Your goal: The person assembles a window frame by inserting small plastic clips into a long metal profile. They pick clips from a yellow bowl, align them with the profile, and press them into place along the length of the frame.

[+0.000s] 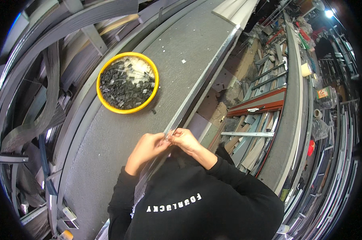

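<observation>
In front of my chest, my left hand [147, 149] and my right hand [186, 142] meet with their fingertips pressed together. Both are closed in a pinch, and whatever small thing lies between the fingers is too hidden to make out. They are right at a long silver metal profile [197, 88], which runs lengthwise along the right edge of the grey worktable [105, 144]. Beyond the hands, to the left, a round yellow-rimmed basin [127, 111] holds many small black pieces [123, 90] and pale bits [137, 71]. One loose black piece [153, 111] lies beside the basin.
Grey strips and profiles [49, 100] crowd the left side. White panels [235, 12] lie at the table's far end. Right of the table, an aisle holds a rack of profile offcuts [253, 128]. Further right, long metal bars [337, 172] are stacked near a clear jar [328, 98].
</observation>
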`<state>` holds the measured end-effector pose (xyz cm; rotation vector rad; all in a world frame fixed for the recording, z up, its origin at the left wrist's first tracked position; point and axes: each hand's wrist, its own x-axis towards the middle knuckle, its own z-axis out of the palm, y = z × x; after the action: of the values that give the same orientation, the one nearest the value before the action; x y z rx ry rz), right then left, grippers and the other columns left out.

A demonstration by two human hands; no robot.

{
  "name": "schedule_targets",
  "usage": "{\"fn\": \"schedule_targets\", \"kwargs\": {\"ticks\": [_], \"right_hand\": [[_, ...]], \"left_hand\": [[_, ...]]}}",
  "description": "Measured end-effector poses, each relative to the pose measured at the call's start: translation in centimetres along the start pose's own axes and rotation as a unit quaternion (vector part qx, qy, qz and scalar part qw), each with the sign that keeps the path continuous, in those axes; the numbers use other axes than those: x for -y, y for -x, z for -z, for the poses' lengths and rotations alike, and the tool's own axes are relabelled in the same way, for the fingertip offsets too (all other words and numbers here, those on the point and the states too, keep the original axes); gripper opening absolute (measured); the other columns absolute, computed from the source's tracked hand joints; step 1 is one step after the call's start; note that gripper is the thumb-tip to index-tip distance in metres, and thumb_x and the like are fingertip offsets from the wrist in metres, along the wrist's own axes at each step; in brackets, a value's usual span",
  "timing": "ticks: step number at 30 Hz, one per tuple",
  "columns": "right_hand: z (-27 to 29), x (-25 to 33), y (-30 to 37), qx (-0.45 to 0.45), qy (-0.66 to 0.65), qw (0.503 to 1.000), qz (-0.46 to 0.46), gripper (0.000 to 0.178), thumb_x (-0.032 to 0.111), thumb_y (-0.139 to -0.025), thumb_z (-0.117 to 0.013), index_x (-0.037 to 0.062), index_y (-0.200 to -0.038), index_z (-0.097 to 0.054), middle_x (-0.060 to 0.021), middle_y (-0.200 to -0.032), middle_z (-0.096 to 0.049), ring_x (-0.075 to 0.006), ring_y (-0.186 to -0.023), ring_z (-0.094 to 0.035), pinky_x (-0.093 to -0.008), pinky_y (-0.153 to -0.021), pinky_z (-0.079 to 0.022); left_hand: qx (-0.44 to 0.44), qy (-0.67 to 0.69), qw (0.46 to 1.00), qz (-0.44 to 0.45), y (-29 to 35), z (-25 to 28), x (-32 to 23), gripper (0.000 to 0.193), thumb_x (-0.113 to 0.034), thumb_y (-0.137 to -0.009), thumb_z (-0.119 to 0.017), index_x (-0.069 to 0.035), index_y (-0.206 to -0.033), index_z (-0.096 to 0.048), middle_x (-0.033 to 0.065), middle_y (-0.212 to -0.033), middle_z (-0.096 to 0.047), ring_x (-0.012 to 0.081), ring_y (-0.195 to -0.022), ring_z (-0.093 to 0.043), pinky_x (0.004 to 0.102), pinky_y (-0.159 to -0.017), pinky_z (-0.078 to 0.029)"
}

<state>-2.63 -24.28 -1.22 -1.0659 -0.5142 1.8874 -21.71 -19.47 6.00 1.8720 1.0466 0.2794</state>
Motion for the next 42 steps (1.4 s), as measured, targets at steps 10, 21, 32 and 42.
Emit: {"fn": "schedule_targets", "kwargs": {"ticks": [10,21,32,42], "right_hand": [[-2.5,-1.8,0.5,-0.094,-0.025,0.992,0.083,0.016,0.009,-0.091,-0.071,-0.0019,-0.099,-0.063,-0.0098,-0.087,-0.071,-0.0155,-0.078,-0.067,-0.028,-0.071,-0.053],[-3.4,-1.5,-0.3,-0.086,-0.037,0.992,0.084,0.021,0.019,-0.092,-0.073,0.0035,-0.095,-0.058,-0.0057,-0.084,-0.066,-0.014,-0.075,-0.062,-0.0275,-0.067,-0.048],[-5.2,-2.8,-0.2,-0.213,-0.048,0.97,0.104,0.017,0.008,-0.096,-0.064,0.0055,-0.088,-0.049,-0.0019,-0.077,-0.057,-0.0103,-0.071,-0.054,-0.0275,-0.061,-0.044],[-0.6,-2.3,-1.7,0.018,-0.115,0.993,0.001,0.024,0.02,-0.09,-0.074,0.0065,-0.096,-0.056,-0.0094,-0.094,-0.069,-0.0196,-0.086,-0.065,-0.0334,-0.078,-0.051]], "left_hand": [[-0.06,-0.044,0.993,-0.092,0.3,-1.4,0.9,0.026,-0.024,-0.087,-0.074,-0.001,-0.081,-0.062,0.0148,-0.059,-0.056,0.0271,-0.049,-0.056,0.0369,-0.051,-0.043],[0.021,-0.018,0.998,-0.05,-0.2,0.4,0.4,0.025,-0.024,-0.087,-0.069,0.0,-0.089,-0.066,0.0183,-0.064,-0.06,0.0276,-0.054,-0.059,0.0364,-0.056,-0.046],[-0.071,-0.055,0.987,-0.133,0.3,-2.1,-0.1,0.025,-0.016,-0.088,-0.07,0.002,-0.076,-0.056,0.0105,-0.056,-0.046,0.0175,-0.048,-0.041,0.034,-0.049,-0.035],[0.081,0.162,0.983,-0.011,-0.7,1.1,2.3,0.036,-0.032,-0.101,-0.055,0.002,-0.099,-0.066,0.0016,-0.081,-0.064,0.0083,-0.079,-0.054,0.0299,-0.07,-0.046]]}}
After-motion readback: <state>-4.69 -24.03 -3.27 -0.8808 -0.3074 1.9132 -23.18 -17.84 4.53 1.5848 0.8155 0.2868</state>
